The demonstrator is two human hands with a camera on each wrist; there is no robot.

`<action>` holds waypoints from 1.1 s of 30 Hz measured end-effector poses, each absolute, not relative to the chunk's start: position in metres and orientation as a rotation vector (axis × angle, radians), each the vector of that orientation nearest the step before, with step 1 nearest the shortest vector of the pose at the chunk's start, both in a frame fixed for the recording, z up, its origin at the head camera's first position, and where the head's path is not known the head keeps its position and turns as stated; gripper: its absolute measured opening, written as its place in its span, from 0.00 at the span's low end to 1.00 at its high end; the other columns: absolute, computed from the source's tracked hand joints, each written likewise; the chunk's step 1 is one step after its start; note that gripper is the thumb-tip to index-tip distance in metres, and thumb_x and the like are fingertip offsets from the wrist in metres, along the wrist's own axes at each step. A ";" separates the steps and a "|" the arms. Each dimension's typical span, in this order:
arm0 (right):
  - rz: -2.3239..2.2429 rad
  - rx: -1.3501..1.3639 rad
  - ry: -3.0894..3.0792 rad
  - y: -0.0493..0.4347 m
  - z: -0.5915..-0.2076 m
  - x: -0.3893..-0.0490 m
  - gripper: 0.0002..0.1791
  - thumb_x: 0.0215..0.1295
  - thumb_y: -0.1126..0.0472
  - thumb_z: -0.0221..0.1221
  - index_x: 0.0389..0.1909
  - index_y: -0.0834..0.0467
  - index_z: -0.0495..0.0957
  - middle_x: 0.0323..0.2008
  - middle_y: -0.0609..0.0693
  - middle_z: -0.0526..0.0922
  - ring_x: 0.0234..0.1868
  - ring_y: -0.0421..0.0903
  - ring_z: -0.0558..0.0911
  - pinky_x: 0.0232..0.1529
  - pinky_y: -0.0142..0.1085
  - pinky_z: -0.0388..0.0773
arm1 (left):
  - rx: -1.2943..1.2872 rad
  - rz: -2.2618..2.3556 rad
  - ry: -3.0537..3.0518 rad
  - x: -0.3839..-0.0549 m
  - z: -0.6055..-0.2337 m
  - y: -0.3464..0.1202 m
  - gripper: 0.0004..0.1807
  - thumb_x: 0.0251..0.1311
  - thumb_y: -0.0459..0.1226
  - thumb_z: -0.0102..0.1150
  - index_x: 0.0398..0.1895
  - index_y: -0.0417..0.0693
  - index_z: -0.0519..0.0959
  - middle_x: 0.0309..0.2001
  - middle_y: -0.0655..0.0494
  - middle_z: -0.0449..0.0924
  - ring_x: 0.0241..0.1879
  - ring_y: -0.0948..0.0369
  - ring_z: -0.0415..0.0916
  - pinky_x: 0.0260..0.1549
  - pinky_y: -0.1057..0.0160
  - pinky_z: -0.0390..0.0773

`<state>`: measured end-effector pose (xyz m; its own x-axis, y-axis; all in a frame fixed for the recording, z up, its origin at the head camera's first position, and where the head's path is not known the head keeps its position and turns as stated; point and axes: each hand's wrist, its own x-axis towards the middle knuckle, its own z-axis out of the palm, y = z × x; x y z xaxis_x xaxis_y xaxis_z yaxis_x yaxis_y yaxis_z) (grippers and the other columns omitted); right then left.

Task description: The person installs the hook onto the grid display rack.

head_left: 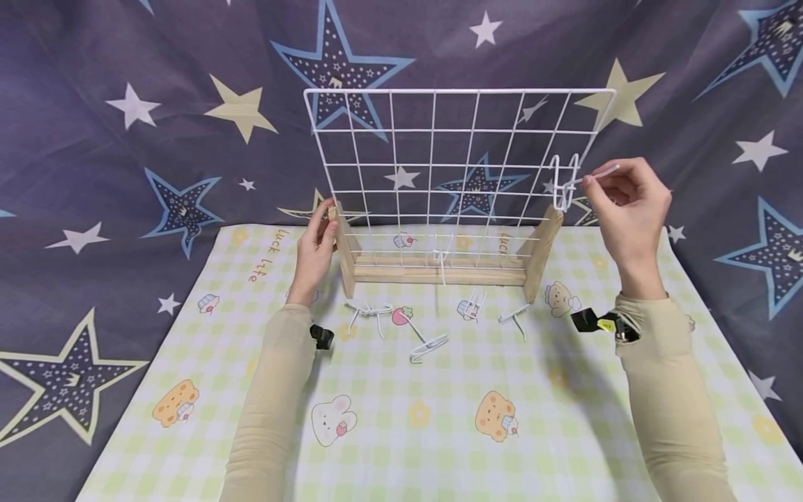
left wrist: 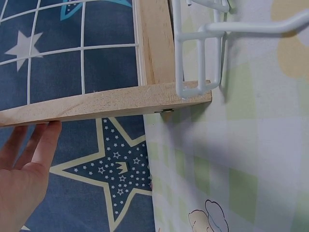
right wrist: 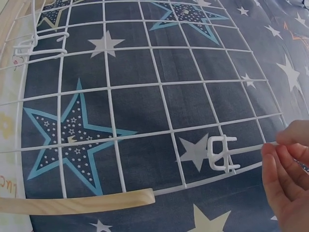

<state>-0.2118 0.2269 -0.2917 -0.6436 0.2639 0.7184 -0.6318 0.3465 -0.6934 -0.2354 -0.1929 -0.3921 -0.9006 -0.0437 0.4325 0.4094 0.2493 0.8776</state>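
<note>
At the right edge of a white wire grid (head_left: 433,130), my right hand (head_left: 633,216) pinches the arm of a white wire hook (head_left: 564,185) between thumb and fingertips. The hook's double-loop back lies against the grid wires; in the right wrist view, this hook back (right wrist: 222,153) sits close to the grid's edge. My left hand (head_left: 316,251) touches the outer side of the stand's left wooden upright (head_left: 344,251). Its fingers (left wrist: 46,142) lie along that board in the left wrist view. Another white hook (head_left: 442,258) hangs low on the middle of the grid.
Several white hooks lie on the checked tablecloth before the stand, among them a long-armed hook (head_left: 429,347), a hook (head_left: 516,319) at right and tangled hooks (head_left: 369,310) at left. The right wooden upright (head_left: 543,254) stands below my right hand. A star-patterned cloth (head_left: 125,188) hangs behind.
</note>
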 end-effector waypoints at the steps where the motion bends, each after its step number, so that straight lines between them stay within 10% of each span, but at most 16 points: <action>1: 1.410 0.332 -1.810 0.227 -0.294 -0.212 0.09 0.58 0.73 0.63 0.35 0.77 0.76 0.29 0.45 0.82 0.31 0.40 0.82 0.33 0.25 0.77 | -0.335 -1.687 -2.159 -0.235 -0.392 -0.193 0.24 0.73 0.34 0.46 0.70 0.42 0.64 0.44 0.28 0.75 0.36 0.45 0.73 0.40 0.55 0.82; 33: 1.465 0.346 -1.981 0.217 -0.346 -0.202 0.08 0.56 0.78 0.62 0.35 0.77 0.75 0.32 0.38 0.80 0.32 0.33 0.80 0.33 0.22 0.76 | -0.312 -1.686 -2.177 -0.234 -0.391 -0.193 0.24 0.73 0.34 0.46 0.71 0.42 0.63 0.46 0.29 0.75 0.38 0.48 0.74 0.41 0.55 0.82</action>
<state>-0.2023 0.2165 -0.3460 -0.7592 0.1594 0.6310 -0.5568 0.3430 -0.7565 -0.2345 -0.1926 -0.3908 -0.9078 -0.0494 0.4166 0.3910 0.2600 0.8829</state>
